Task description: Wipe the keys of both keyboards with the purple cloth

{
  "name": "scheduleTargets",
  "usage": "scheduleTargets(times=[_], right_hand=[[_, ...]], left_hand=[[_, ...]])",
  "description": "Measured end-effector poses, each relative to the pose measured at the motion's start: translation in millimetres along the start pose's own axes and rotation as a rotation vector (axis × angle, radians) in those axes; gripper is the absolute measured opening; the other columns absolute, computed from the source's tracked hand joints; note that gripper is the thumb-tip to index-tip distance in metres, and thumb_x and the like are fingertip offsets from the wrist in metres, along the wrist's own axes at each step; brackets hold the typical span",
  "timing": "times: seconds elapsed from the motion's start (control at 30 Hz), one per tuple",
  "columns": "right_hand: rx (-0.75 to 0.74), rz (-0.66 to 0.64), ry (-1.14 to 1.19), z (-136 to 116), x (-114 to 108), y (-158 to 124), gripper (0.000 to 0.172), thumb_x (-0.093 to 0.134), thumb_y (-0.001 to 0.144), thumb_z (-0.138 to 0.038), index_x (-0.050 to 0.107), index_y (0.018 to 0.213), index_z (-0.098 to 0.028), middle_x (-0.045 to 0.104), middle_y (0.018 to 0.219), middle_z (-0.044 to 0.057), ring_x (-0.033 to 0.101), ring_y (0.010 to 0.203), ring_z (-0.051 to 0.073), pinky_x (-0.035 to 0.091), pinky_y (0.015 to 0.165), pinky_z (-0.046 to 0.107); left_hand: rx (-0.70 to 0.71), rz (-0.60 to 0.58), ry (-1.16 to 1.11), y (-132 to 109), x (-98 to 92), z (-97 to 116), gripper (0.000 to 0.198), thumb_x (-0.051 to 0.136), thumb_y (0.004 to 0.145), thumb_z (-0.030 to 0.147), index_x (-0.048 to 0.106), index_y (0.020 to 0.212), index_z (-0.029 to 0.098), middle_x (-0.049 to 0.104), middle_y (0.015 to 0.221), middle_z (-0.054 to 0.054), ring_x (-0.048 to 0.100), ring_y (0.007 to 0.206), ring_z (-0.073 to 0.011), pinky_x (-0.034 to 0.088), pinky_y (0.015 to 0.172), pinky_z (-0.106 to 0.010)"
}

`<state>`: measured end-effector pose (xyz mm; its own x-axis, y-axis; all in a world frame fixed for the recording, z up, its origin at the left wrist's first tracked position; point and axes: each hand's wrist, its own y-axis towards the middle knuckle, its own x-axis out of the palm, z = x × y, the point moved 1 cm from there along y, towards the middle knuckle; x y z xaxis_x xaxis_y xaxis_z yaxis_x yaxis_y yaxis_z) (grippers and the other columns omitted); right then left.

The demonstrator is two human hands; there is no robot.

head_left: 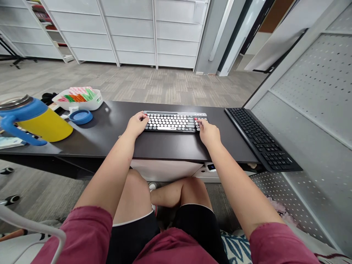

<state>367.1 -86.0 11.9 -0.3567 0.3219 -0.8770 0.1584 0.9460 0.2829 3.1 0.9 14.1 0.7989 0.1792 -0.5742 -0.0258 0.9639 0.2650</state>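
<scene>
A slim keyboard (pixel 170 121) with round white and grey keys and a few red ones lies on the dark desk. At its left end, my left hand (pixel 138 124) grips the edge, the thumb resting over the outer keys and the fingers curled around the far corner. My right hand (pixel 209 132) is over the right-hand key block, just below a red key. Its thumb and index finger are pressed together at the keys, and the other fingers are curled in. Whatever is between those fingertips, if anything, is hidden.
A black keyboard (pixel 261 141) leans toward the perforated panel (pixel 316 84) at right. On the left are a yellow and blue mug (pixel 52 123), a blue lid (pixel 81 116) and a white basket (pixel 95 104) of colourful items. The dark desk (pixel 165 146) has its front edge above my knees.
</scene>
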Motion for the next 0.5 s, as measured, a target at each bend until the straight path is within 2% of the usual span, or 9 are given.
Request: scheduleTargets(times=[0.3, 0.5], right_hand=[[-0.068, -0.029, 0.016, -1.9, -0.5, -0.9, 0.035, 0.042, 0.109, -0.030, 0.072, 0.126, -0.031, 0.082, 0.108, 0.005, 0.072, 0.090, 0.026, 0.044, 0.077, 0.033], [-0.101, -0.026, 0.078, -2.0, 1.0, -1.6, 0.033, 0.044, 0.108, -0.032, 0.073, 0.124, -0.033, 0.081, 0.117, 0.003, 0.073, 0.090, 0.027, 0.048, 0.081, 0.035]], left_hand=[[0.002, 0.008, 0.004, 0.9, -0.4, -3.3, 0.015, 0.071, 0.088, 0.035, 0.078, 0.090, 0.023, 0.063, 0.154, -0.011, 0.059, 0.143, -0.0307, 0.037, 0.123, -0.043], [0.000, 0.012, -0.001, 1.0, 1.0, -3.5, 0.014, 0.071, 0.087, 0.036, 0.078, 0.089, 0.023, 0.065, 0.153, -0.011, 0.059, 0.143, -0.0307, 0.037, 0.123, -0.044]])
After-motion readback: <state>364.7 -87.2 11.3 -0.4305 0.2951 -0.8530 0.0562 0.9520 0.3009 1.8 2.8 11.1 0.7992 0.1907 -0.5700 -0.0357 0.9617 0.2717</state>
